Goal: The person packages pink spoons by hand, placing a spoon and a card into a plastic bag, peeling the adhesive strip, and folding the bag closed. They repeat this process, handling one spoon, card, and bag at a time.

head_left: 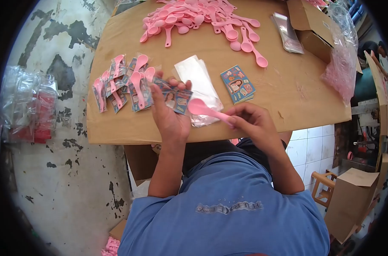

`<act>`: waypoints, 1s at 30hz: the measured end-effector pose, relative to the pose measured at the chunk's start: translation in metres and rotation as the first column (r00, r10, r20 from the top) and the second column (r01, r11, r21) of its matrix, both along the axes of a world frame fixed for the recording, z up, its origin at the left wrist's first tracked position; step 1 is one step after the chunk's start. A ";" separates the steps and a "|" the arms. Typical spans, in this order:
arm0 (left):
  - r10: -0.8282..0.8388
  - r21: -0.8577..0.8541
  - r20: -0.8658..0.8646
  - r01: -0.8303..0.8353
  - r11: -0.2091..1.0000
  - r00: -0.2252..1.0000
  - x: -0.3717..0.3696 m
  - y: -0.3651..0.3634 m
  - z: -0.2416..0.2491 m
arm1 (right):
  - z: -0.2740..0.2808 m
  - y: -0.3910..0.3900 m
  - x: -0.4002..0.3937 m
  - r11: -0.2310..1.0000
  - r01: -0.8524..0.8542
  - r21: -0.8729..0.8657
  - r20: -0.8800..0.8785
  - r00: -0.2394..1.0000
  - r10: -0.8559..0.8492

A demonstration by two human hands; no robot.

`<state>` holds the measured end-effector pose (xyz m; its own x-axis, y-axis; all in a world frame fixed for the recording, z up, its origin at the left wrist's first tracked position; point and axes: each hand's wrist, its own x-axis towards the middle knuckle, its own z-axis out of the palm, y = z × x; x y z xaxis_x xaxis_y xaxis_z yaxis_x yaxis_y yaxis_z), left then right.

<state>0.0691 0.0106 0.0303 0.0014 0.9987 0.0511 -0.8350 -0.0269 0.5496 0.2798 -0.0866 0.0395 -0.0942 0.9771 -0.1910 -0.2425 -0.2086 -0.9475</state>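
Bare cardboard (283, 91) beyond card stack (238, 84)

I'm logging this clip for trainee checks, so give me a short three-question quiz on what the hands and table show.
1. True or false: the right hand holds a pink spoon.
2. What does the left hand hold? A) a printed card B) scissors C) a cup
3. Where does the loose spoon pile lie: near or far edge of the table?

Key: 1 true; 2 A; 3 far edge.
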 end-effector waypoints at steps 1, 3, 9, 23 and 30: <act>-0.024 -0.016 0.000 0.024 1.000 1.000 0.006 -0.005 0.000 | 0.000 0.002 -0.007 1.000 -0.006 0.002 -0.019 1.000 0.006; -0.080 -0.027 0.026 0.081 0.996 0.996 0.014 -0.011 -0.004 | -0.002 0.005 -0.021 0.998 0.016 0.055 -0.090 0.996 -0.011; -0.231 -0.113 0.067 0.238 0.965 0.971 0.021 -0.027 0.000 | -0.013 0.013 -0.034 0.984 0.071 0.162 -0.047 0.997 -0.064; -0.339 -0.214 0.228 0.387 0.897 0.913 0.006 -0.021 -0.009 | 0.008 0.012 -0.015 0.605 -0.174 0.777 0.409 0.871 -0.274; -0.455 -0.226 0.273 0.516 0.826 0.848 0.006 -0.025 0.005 | 0.013 0.023 -0.003 0.663 -0.224 0.714 0.666 0.508 -0.546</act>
<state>0.0754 -0.0146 0.0350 0.5105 0.8413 -0.1779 -0.7890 0.5405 0.2922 0.2773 -0.0636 0.0529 -0.1081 0.7971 0.5941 0.7116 0.4794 -0.5137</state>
